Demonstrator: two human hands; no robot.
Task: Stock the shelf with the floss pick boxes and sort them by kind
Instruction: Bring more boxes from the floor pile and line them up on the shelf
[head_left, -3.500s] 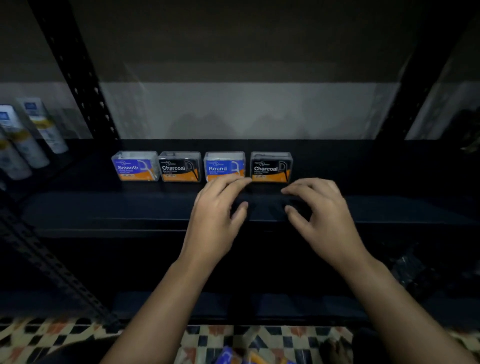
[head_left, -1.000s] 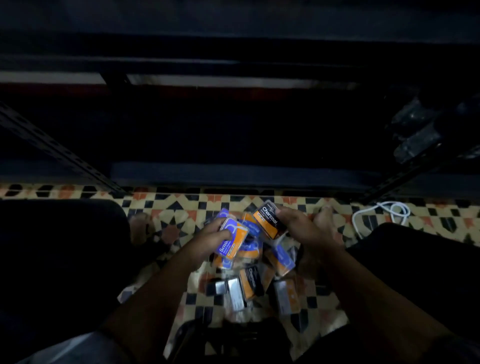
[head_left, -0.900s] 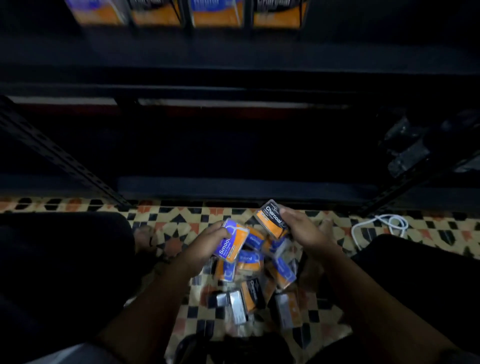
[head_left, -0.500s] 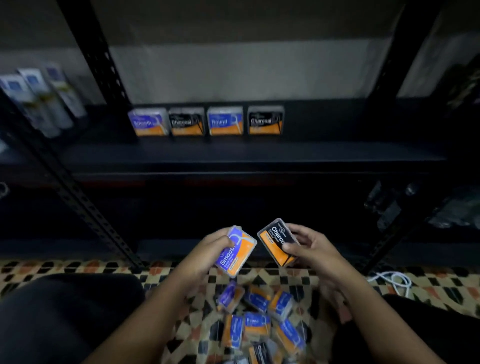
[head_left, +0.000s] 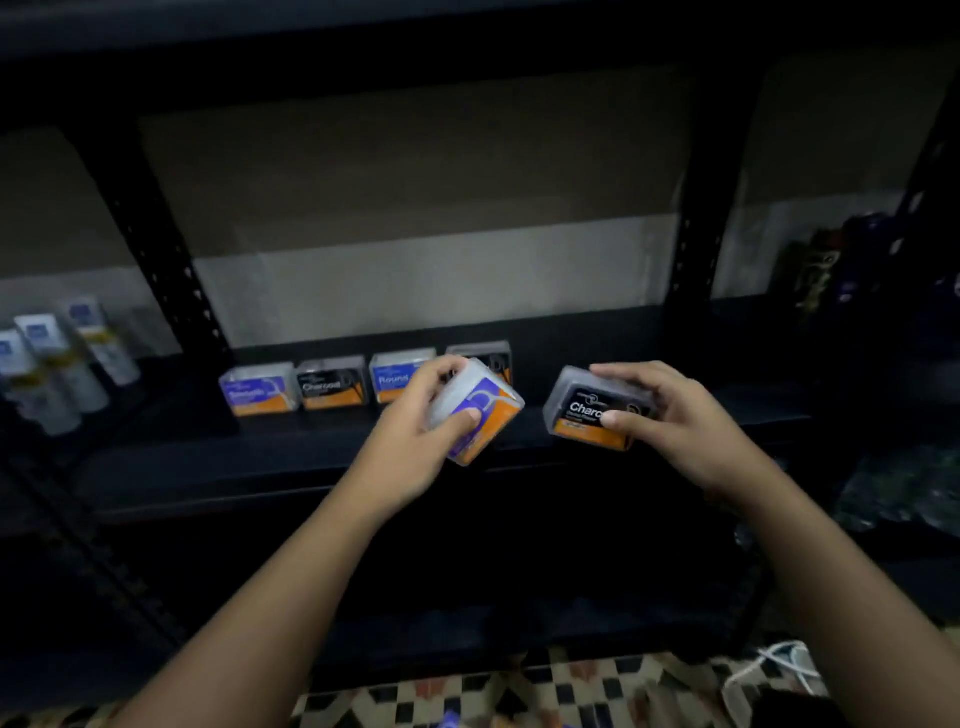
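My left hand (head_left: 415, 441) grips a blue and orange floss pick box (head_left: 480, 418), tilted, above the front of the black shelf (head_left: 260, 462). My right hand (head_left: 675, 421) holds a black Charcoal box (head_left: 592, 410) by its top and front, just over the shelf. Along the back of the shelf stands a row: a blue Smooth box (head_left: 258, 388), a Charcoal box (head_left: 332, 383), a blue Round box (head_left: 397, 371), and a fourth box (head_left: 491, 353) mostly hidden behind my left hand.
Black perforated uprights (head_left: 171, 270) frame the bay. White tubes (head_left: 62, 358) stand on the neighbouring shelf at left, dark packets (head_left: 852, 265) at right. A patterned tile floor (head_left: 571, 686) and a white cable (head_left: 774, 670) lie below.
Both hands rose from the pile of boxes on the floor to shelf height, each carrying its box. The camera tilted up from the floor to the shelf.
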